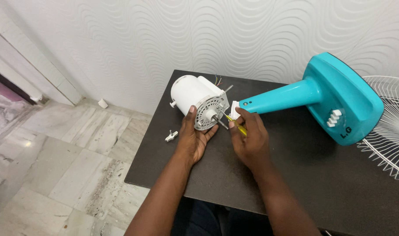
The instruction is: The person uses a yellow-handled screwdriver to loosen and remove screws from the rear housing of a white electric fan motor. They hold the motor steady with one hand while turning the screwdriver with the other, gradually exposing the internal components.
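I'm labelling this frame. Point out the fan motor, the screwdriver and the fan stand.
fan motor (191, 93), head view, on its white housing.
screwdriver (239, 127), head view, on its yellow handle.
fan stand (287, 96), head view, on its teal neck.

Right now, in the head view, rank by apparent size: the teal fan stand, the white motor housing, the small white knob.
1. Teal fan stand
2. White motor housing
3. Small white knob, by the left hand

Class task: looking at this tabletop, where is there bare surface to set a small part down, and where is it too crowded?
Free: the dark table near its front edge, right of the right hand and below the teal fan stand. Also the front left corner by the small white part. Crowded: around the white motor and left hand.
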